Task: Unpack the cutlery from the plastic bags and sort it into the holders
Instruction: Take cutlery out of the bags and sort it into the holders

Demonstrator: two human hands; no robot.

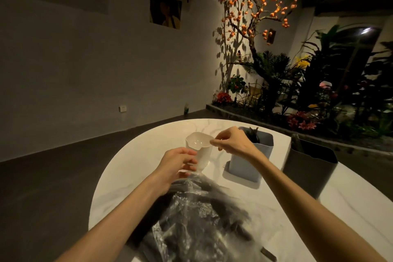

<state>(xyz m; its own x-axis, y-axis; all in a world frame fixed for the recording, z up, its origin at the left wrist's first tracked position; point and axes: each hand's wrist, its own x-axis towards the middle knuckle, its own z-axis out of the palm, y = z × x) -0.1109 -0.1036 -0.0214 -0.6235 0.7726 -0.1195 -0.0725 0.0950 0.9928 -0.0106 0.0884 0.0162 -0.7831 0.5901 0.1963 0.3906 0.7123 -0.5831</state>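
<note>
1. I have both hands up over the white table (131, 168). My left hand (177, 162) has its fingers curled round the mouth of the clear plastic bag (191, 215), just in front of the white holder (198, 149).
2. My right hand (231, 141) is pinching something thin and pale at the white holder's rim. I cannot tell whether it is bag film or a piece of cutlery; the light is too dim.
3. The bag lies on the table between my forearms, stuffed with dark cutlery (217, 198). Most of the unpacking looks to be ahead of me.
4. Three holders stand on the table: the white one nearest my hands, a blue-grey holder (246, 166) just right of it with dark pieces already showing at the top, and a dark holder (308, 168) further right.
5. Risks as I judge them:
   - The white holder looks light and narrow at the base. A tug on the film while my right hand is at its rim could tip it.
   - If the film tears or I lift the bag by its mouth, the whole load could spill out and slide off the rounded table edge.
   - Dark cutlery in poor light is easy to missort, so I would check each piece's shape before dropping it in.
   - My right forearm passes close by the blue-grey holder; a careless sweep could knock it.
</note>
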